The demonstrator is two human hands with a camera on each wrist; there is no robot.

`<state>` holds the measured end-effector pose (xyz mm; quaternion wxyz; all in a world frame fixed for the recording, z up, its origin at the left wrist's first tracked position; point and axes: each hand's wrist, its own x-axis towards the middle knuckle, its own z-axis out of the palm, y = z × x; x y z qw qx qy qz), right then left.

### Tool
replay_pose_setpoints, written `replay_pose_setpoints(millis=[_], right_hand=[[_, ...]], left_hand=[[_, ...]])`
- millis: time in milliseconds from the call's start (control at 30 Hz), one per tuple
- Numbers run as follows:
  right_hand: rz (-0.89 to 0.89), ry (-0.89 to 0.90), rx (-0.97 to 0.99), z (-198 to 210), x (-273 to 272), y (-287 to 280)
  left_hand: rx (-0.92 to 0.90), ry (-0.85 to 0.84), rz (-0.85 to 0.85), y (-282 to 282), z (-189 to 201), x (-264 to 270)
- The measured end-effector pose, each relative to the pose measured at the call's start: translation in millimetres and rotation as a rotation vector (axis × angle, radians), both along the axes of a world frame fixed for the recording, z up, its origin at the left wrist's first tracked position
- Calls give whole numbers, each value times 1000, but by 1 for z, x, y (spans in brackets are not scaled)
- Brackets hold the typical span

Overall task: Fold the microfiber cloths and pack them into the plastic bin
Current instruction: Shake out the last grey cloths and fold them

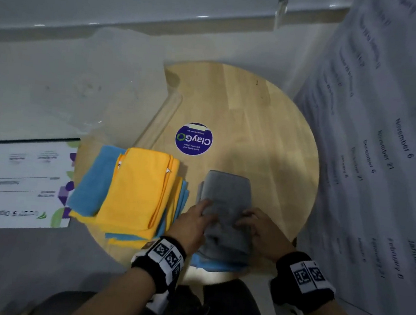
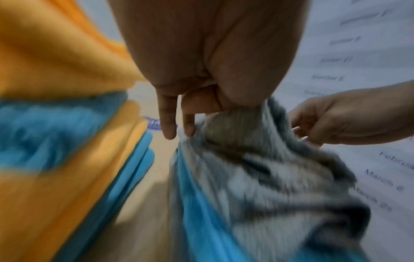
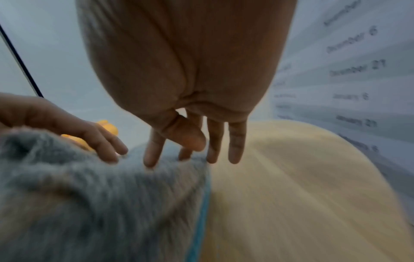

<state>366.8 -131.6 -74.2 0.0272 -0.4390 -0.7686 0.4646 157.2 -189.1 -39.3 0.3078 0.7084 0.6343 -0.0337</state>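
Grey cloth (image 1: pixel 225 204) near the round table's (image 1: pixel 268 127) front edge, atop a blue cloth (image 1: pixel 213 264); left hand (image 1: pixel 191 225) pinches its left side; right hand (image 1: pixel 263 230) presses with straight fingers; yellow-and-blue stack (image 1: pixel 135 191) at left edge

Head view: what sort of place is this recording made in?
Probably an office pantry or shared break area: a round wooden table bearing a "ClayGo" clean-as-you-go sticker, and a printed sheet of dates at the right.

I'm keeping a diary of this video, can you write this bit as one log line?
step: folding | left hand: holds grey cloth | right hand: fingers on grey cloth | yellow-and-blue cloth pile: waiting left | bin: unpacked
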Motion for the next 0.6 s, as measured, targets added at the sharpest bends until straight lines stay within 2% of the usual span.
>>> replay_pose_setpoints(millis=[100,267,367,467,600], right_hand=[[-66,-19,125,30,-20,14],[-11,194,281,75,-80,26],[62,245,261,93,-126,20],[164,252,304,102,-173,5],[196,207,395,100,-232,-10]], left_hand=[[74,40,74,14,39,0],[363,-217,364,30,102,-45],[445,-248,535,33,127,-95],[374,-221,673,30,125,-152],[244,-82,798,22,87,-223]])
